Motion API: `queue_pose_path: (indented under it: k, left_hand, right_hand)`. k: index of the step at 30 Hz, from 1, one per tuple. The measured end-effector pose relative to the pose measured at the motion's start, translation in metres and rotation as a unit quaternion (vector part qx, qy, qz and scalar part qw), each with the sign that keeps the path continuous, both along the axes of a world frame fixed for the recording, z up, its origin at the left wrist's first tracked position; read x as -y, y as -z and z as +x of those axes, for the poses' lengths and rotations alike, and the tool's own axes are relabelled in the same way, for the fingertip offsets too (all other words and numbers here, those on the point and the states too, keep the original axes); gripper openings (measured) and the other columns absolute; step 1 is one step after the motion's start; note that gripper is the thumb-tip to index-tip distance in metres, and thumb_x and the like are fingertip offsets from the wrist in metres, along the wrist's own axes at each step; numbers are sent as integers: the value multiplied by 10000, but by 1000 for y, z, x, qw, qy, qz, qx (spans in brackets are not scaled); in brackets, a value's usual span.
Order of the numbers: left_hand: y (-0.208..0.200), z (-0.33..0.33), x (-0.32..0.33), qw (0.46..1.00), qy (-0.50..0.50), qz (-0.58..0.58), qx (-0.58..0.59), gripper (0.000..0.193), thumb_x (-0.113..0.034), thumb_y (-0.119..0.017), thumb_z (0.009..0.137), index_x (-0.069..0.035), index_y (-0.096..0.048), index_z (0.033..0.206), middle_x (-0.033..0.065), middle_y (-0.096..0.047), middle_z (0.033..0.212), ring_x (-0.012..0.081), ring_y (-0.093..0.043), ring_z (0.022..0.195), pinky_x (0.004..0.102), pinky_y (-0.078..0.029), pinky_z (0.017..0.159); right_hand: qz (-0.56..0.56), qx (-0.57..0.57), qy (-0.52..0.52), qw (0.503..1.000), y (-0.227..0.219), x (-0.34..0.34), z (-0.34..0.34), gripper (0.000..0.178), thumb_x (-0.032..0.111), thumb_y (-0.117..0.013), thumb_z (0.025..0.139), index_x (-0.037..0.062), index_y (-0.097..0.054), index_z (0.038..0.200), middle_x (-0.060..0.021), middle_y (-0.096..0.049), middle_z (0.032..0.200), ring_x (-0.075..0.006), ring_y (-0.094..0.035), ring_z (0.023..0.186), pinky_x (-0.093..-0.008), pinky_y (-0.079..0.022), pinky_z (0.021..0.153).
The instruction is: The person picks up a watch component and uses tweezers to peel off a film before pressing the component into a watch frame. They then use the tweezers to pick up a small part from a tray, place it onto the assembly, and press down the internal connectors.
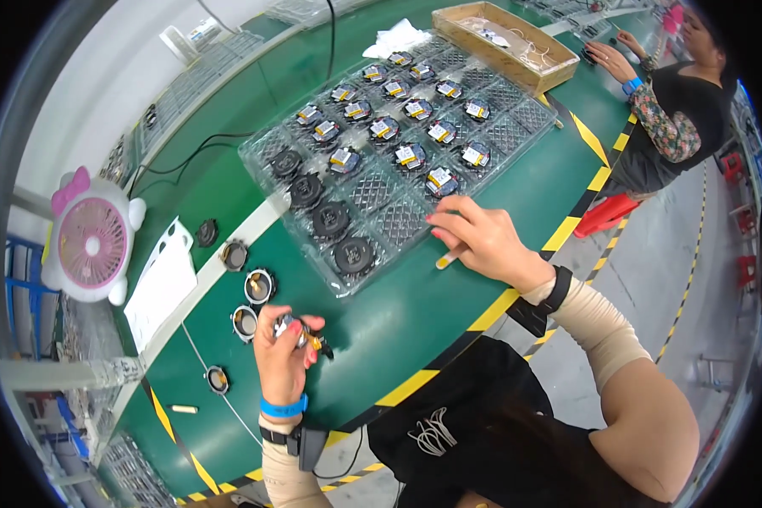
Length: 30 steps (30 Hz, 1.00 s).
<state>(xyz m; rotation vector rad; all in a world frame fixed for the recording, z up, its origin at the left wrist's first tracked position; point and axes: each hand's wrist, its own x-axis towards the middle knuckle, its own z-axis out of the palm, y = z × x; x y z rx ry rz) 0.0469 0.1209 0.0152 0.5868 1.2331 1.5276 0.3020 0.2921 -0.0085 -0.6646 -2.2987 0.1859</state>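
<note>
My left hand (284, 351) is closed around a small round electronic assembly (289, 323) with a silvery face. Yellow and black pieces stick out beside its fingers. My right hand (487, 244) is at the near right edge of a clear plastic tray (330, 269), its fingertips bent together. A short pale stick (450, 258) with a yellowish tip juts out from under its palm. Several round black assemblies topped with yellow-edged, white-labelled batteries (384, 129) sit in the tray's pockets. Plain black round housings (353, 255) fill its left column. Left of my left hand lie open round casings (259, 286).
A cardboard box (538, 78) of white cables stands behind the tray, beside a white cloth (396, 39). At left are a pink-and-white fan (91, 241) and a white sheet (161, 284). Yellow-black tape (493, 311) edges the green table. A co-worker (677, 118) works at far right.
</note>
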Motion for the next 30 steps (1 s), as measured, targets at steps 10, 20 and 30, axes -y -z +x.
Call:
queue_pose_path:
  k: [10, 20, 30]
  left_hand:
    - [24, -26, -86, 998, 9, -55, 39, 214, -24, -505, 783, -54, -385, 958, 207, -605, 737, 137, -480, 388, 190, -393, 354]
    - [47, -35, -124, 995, 34, -87, 27, 238, 96, -395, 743, -36, -371, 939, 264, -603, 760, 126, -494, 412, 210, -444, 408]
    - [54, -41, -124, 993, 45, -109, -1, 241, 64, -421, 743, -40, -364, 952, 246, -597, 743, 136, -478, 395, 201, -417, 378]
  right_hand:
    - [-8, -19, -8, 1000, 23, -97, -20, 259, -16, -662, 652, 64, -601, 891, -72, -572, 890, -160, -568, 544, -266, -440, 434]
    - [-72, -36, -4, 997, 21, -136, -16, 254, -57, -649, 650, 27, -607, 885, -90, -588, 814, -158, -571, 567, -250, -440, 451]
    - [-421, -51, -20, 905, -48, -198, 15, 227, 167, -493, 888, -29, -601, 927, -125, -588, 898, -180, -588, 725, -269, -467, 669]
